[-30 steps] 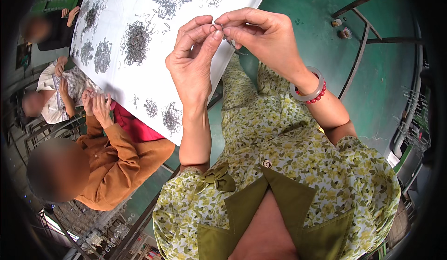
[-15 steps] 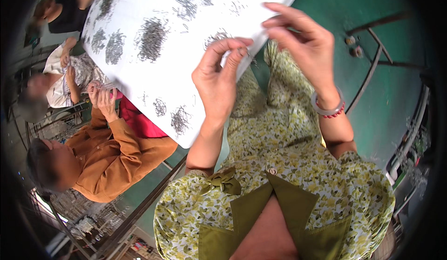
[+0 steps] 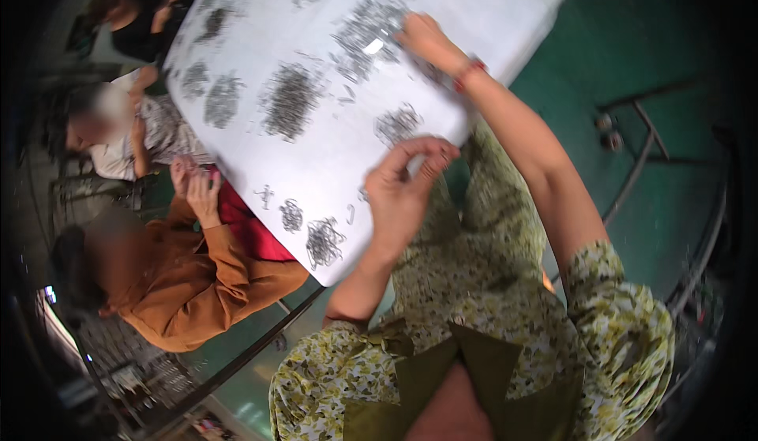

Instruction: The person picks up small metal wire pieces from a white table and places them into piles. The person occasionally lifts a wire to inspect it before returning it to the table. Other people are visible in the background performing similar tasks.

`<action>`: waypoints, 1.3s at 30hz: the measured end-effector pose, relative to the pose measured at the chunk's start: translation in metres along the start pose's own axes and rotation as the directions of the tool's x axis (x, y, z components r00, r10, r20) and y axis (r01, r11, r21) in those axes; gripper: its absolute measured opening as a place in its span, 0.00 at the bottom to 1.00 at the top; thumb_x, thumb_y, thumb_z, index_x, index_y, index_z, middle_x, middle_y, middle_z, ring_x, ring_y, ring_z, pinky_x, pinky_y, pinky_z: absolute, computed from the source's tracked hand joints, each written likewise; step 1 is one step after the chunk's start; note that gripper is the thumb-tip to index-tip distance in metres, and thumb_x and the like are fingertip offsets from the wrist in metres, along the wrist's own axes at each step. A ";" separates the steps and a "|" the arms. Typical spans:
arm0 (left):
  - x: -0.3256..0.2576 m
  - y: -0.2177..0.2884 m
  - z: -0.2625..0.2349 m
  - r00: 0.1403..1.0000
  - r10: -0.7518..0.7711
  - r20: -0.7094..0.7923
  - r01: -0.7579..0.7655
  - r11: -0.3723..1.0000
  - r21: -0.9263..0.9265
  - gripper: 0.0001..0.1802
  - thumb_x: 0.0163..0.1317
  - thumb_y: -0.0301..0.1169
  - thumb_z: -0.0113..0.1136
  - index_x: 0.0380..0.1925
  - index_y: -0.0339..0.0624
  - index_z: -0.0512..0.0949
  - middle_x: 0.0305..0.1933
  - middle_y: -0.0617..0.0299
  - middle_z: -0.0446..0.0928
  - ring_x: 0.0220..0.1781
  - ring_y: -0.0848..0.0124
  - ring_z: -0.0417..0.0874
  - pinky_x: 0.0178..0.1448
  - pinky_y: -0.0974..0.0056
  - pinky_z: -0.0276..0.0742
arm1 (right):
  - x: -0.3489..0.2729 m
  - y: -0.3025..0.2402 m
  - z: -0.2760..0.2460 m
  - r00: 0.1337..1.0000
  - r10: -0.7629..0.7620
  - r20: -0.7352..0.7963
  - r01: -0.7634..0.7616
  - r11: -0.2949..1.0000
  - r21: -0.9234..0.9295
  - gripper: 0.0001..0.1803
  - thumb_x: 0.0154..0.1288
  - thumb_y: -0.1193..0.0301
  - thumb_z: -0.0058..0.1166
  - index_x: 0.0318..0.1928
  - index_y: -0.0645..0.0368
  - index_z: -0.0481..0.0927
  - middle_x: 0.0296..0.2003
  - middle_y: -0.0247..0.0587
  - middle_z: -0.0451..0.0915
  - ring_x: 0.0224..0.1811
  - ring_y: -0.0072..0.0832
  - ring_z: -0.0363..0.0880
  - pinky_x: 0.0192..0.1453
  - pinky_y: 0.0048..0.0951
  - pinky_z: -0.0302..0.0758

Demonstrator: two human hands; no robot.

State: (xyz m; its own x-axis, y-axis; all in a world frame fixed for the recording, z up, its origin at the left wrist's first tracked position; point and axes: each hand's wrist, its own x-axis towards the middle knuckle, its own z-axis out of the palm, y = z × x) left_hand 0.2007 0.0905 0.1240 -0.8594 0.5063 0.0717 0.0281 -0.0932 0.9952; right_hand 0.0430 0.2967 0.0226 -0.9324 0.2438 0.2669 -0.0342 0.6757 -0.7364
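Observation:
My left hand [image 3: 401, 196] hovers over the near right edge of the white table [image 3: 355, 145], thumb and forefinger pinched together. Whatever is in that pinch is too small and blurred to make out. My right arm stretches far across to a wide scatter of small grey metal wire pieces [image 3: 355, 34]. There my right hand [image 3: 430, 42] is down at the scatter's right side, its fingers bent and closed at the tips; motion blur hides what they hold. Between the two hands lies a smaller heap of dark wire pieces [image 3: 397, 123].
Several more heaps lie about the tabletop, among them a dense dark heap [image 3: 292, 101] and a tangle of bent wires [image 3: 324, 242] near the front corner. A co-worker in a brown shirt [image 3: 197, 283] sits at the left edge. A metal stand [image 3: 651, 129] is on the green floor.
My right hand has left its place near my left hand and gone forward and left, onto the scattered pieces. My left hand remains pinched. The whole view has shifted, showing more of the far table.

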 end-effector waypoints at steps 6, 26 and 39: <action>-0.004 -0.023 0.006 0.992 0.116 0.044 -0.113 0.991 -0.078 0.04 0.62 0.17 0.57 0.37 0.31 0.75 0.37 0.53 0.80 0.42 0.70 0.81 0.52 0.68 0.75 | 0.033 0.028 0.070 1.000 0.009 0.025 -0.001 0.950 -0.313 0.10 0.55 0.78 0.51 0.37 0.64 0.82 0.38 0.55 0.82 0.44 0.47 0.82 0.46 0.41 0.79; -0.007 -0.032 0.001 0.993 0.111 0.038 -0.110 0.993 -0.035 0.05 0.59 0.18 0.60 0.36 0.32 0.78 0.38 0.57 0.81 0.41 0.73 0.80 0.50 0.69 0.76 | 0.005 0.073 0.058 0.939 -0.335 -0.074 0.300 0.905 -0.301 0.10 0.57 0.78 0.51 0.40 0.66 0.79 0.36 0.54 0.82 0.38 0.40 0.80 0.42 0.36 0.77; -0.011 -0.027 0.000 0.991 0.121 0.058 -0.123 0.992 0.037 0.05 0.59 0.18 0.60 0.36 0.33 0.79 0.36 0.59 0.82 0.41 0.75 0.81 0.48 0.70 0.77 | -0.019 0.009 0.031 0.897 -0.233 0.376 0.441 0.534 -0.721 0.05 0.53 0.78 0.54 0.29 0.57 0.82 0.34 0.40 0.81 0.44 0.34 0.79 0.46 0.41 0.74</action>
State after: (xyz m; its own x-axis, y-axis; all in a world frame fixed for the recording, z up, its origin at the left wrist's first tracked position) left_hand 0.2100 0.0876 0.0966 -0.8183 0.5406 0.1953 0.1526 -0.1232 0.9806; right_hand 0.0490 0.2768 -0.0082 -0.9634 -0.2008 0.1775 -0.1702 0.9700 0.1735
